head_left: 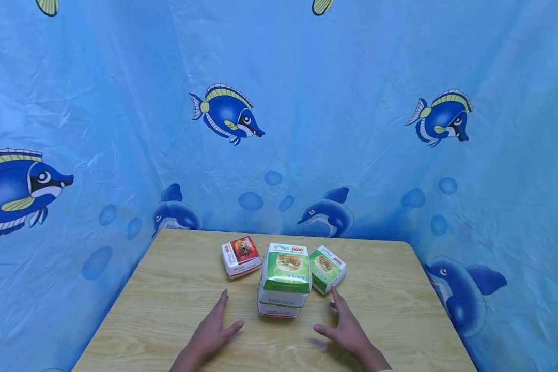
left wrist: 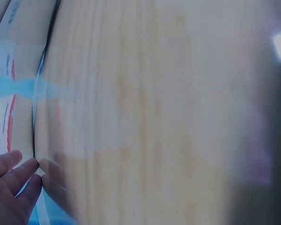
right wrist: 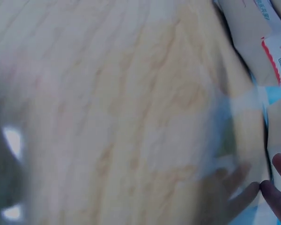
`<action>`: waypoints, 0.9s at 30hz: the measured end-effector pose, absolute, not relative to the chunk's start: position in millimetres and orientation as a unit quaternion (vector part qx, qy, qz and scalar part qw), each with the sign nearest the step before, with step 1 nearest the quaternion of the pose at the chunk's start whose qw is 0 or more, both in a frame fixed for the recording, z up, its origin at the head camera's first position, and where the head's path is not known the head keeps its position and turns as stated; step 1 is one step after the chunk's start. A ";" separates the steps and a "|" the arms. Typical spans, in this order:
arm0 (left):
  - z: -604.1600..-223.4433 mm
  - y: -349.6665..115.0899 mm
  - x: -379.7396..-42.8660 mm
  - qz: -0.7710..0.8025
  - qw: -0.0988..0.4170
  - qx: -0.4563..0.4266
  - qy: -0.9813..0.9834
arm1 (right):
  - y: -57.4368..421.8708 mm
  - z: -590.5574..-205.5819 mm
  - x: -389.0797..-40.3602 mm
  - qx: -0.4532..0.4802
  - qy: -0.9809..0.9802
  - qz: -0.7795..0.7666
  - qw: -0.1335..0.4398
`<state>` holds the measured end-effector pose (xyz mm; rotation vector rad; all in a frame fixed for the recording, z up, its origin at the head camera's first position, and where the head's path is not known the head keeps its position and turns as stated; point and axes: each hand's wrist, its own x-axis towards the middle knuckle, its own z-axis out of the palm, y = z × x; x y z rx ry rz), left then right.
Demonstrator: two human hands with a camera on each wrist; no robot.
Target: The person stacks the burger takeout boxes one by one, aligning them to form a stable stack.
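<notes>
A burger box with a green printed lid sits on top of a stack in the middle of the table. Below it shows the white side of a red-edged box. My left hand is to the left of the stack, thumb and fingers spread, holding nothing. On the other side, my right hand is held apart from the stack with its fingers loosely spread. Its index fingertip comes close to the near corner of a second green burger box. In the left wrist view, fingers are low over the wood.
A red burger box lies behind and left of the stack. The wooden table reaches back to a blue curtain printed with fish and dolphins, which also hangs along both sides.
</notes>
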<state>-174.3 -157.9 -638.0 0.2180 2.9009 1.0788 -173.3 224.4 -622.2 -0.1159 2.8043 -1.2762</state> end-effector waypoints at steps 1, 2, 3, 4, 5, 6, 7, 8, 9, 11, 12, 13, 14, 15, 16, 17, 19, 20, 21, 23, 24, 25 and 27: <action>-638.2 -159.8 -173.1 0.351 0.021 0.067 0.934 | 225.3 -623.4 -173.2 -0.037 0.909 -0.414 0.031; -638.9 -161.7 -171.8 0.358 0.024 0.061 0.931 | 226.5 -624.9 -173.0 -0.036 0.909 -0.414 0.031; -639.4 -163.8 -170.2 0.365 0.027 0.054 0.929 | 227.6 -626.5 -172.4 -0.035 0.909 -0.414 0.032; -639.8 -165.9 -168.2 0.372 0.032 0.045 0.926 | 228.7 -628.3 -171.7 -0.035 0.910 -0.412 0.031; -640.4 -167.6 -166.1 0.381 0.036 0.036 0.923 | 229.9 -630.5 -171.0 -0.032 0.911 -0.411 0.032; -641.0 -169.0 -163.8 0.391 0.039 0.025 0.919 | 230.9 -632.7 -170.1 -0.029 0.910 -0.411 0.034; -641.5 -170.2 -161.7 0.403 0.041 0.016 0.914 | 231.9 -635.1 -169.2 -0.023 0.911 -0.411 0.036; -642.5 -171.2 -159.8 0.410 0.043 0.009 0.911 | 232.8 -637.4 -168.2 -0.017 0.911 -0.411 0.038; -642.7 -172.0 -158.2 0.416 0.047 0.002 0.908 | 233.6 -639.5 -167.4 -0.011 0.911 -0.410 0.041; -642.4 -172.7 -155.8 0.428 0.048 -0.008 0.902 | 234.9 -643.1 -166.6 -0.001 0.913 -0.405 0.045; -642.1 -173.1 -155.1 0.430 0.046 -0.009 0.902 | 235.2 -644.6 -166.6 0.002 0.914 -0.404 0.045; -641.3 -173.4 -153.9 0.433 0.045 -0.010 0.900 | 235.5 -645.5 -166.0 0.006 0.914 -0.403 0.045; -641.0 -173.9 -153.0 0.434 0.042 -0.009 0.900 | 235.7 -646.1 -165.6 0.006 0.914 -0.404 0.043; -640.0 -174.4 -151.9 0.434 0.040 -0.010 0.900 | 236.0 -646.6 -165.2 0.004 0.914 -0.404 0.041; -639.8 -175.3 -150.9 0.434 0.036 -0.009 0.900 | 236.2 -646.7 -164.7 0.002 0.914 -0.404 0.040; -639.7 -176.2 -149.8 0.434 0.035 -0.010 0.900 | 236.4 -646.7 -164.2 0.001 0.914 -0.404 0.039; -639.9 -178.3 -148.0 0.430 0.035 -0.010 0.902 | 236.9 -646.1 -162.7 -0.001 0.914 -0.403 0.039; -640.3 -179.5 -147.2 0.427 0.036 -0.009 0.904 | 237.1 -646.0 -162.1 -0.002 0.915 -0.401 0.039; -640.2 -180.5 -146.4 0.425 0.039 -0.010 0.904 | 237.3 -646.1 -161.6 -0.002 0.916 -0.399 0.039; -640.2 -181.8 -145.5 0.423 0.045 -0.015 0.905 | 237.7 -646.0 -160.5 0.000 0.917 -0.397 0.040; -640.5 -182.0 -145.0 0.425 0.048 -0.016 0.904 | 238.0 -645.9 -159.8 0.000 0.917 -0.397 0.040; -640.0 -182.0 -144.3 0.426 0.051 -0.016 0.903 | 238.2 -646.2 -159.4 0.000 0.917 -0.397 0.039; -640.4 -181.2 -143.4 0.432 0.053 -0.017 0.900 | 239.2 -646.7 -158.2 0.001 0.917 -0.398 0.038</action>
